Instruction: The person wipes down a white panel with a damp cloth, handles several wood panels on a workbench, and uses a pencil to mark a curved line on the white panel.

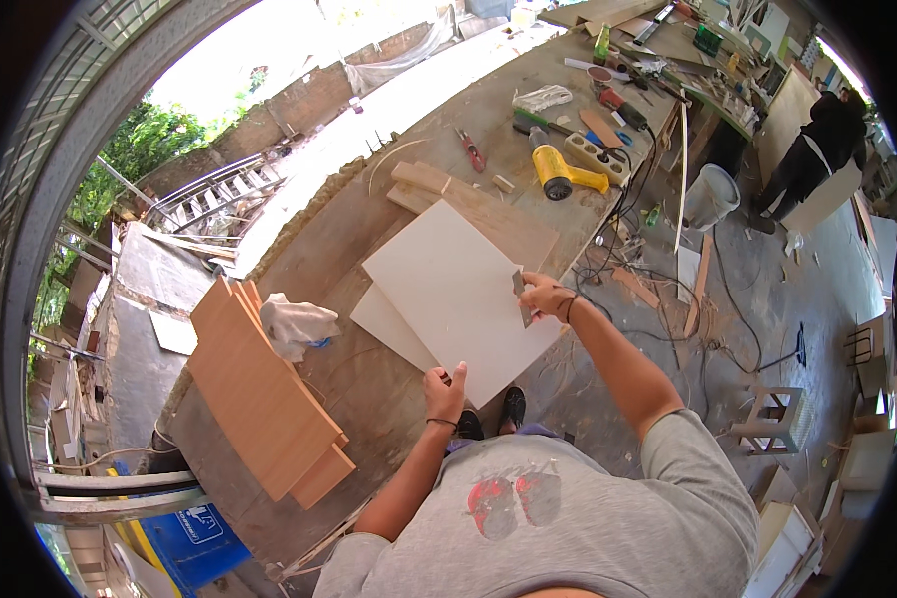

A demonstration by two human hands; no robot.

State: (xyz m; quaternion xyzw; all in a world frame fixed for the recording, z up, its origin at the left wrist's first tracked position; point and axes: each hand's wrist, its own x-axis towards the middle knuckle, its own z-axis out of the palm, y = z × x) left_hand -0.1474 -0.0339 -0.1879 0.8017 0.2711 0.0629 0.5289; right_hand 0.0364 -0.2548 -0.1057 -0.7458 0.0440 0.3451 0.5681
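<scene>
A white rectangular panel lies at a slant on the workbench, its near corner reaching past the bench edge. My left hand is closed at the panel's near left edge, thumb up. In my right hand is a flat grey scraper-like blade, held against the panel's right edge; its exact kind is unclear. Another pale panel shows partly from under the white one. Brown wood boards lie just beyond, partly covered.
Stacked wood-grain boards and a whitish cloth occupy the left. Farther right are a yellow heat gun, a power strip, red-handled pliers and cables. A bucket, a stool and another person stand right.
</scene>
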